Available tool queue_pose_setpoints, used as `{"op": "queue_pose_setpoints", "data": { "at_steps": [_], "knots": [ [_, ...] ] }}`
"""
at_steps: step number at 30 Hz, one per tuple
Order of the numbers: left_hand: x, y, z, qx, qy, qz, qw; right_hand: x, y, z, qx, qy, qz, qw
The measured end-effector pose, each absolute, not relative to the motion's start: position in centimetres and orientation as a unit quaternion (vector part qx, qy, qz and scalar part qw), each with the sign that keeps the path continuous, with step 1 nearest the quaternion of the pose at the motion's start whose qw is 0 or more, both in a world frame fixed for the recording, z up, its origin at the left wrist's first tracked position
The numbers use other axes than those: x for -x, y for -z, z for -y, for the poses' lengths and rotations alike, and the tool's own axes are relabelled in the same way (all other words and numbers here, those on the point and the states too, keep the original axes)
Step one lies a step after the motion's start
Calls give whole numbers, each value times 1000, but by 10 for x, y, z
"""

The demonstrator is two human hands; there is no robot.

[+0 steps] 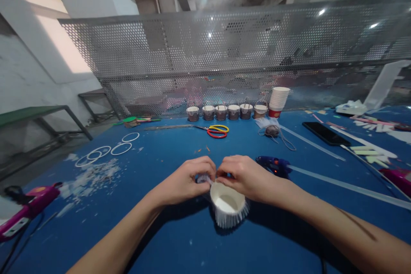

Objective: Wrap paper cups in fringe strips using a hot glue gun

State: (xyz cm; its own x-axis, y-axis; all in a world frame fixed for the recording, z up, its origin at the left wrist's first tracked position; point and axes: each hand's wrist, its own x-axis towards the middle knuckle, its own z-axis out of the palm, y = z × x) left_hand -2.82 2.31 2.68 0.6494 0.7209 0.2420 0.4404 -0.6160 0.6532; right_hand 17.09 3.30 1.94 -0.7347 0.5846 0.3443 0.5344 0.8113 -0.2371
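Note:
A short white paper cup [227, 201] stands on the blue table with its open mouth toward me. White fringe [229, 219] wraps round its outside, the strands hanging down. My left hand [189, 180] is closed at the cup's far left rim, pinching a loose, translucent end of the fringe strip. Against the far rim, my right hand [245, 177] is closed with its fingertips on the cup's edge. Both hands' fingertips nearly meet there. A dark blue glue gun [274, 166] lies just beyond my right wrist, a small red light showing on it.
Red-and-yellow-handled scissors [218, 131] lie ahead, before a row of small grey buckets [221, 113] and stacked paper cups [278, 100]. White rings [121, 148] and scraps [93, 180] lie left, near a magenta glue gun [30, 209]. A black phone [326, 133] and strips lie right.

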Motion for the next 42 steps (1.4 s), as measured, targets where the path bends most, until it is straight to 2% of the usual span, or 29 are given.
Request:
{"op": "queue_pose_setpoints", "data": {
  "at_steps": [5, 14, 23, 31, 34, 39, 42],
  "knots": [
    [29, -27, -25, -856, -251, -354, 282, -175, -14, -30, 314, -22, 926, 208],
    [30, -16, -30, -805, -174, -449, 345, -180, -10, -24, 451, -91, 852, 250],
    [38, -24, -38, -745, -257, -446, 425, -182, -17, -21, 449, -203, 829, 264],
    [36, -29, -35, -796, -224, -447, 340, -185, -23, -18, 434, -268, 824, 244],
    [36, -27, -36, -800, -218, -451, 330, -183, -21, -16, 432, -253, 826, 257],
    [29, -24, -33, -756, -238, -443, 419, -180, -11, -14, 424, -136, 846, 295],
    [23, -23, -29, -737, -259, -438, 445, -181, -4, -15, 401, -112, 858, 301]
  ]
}}
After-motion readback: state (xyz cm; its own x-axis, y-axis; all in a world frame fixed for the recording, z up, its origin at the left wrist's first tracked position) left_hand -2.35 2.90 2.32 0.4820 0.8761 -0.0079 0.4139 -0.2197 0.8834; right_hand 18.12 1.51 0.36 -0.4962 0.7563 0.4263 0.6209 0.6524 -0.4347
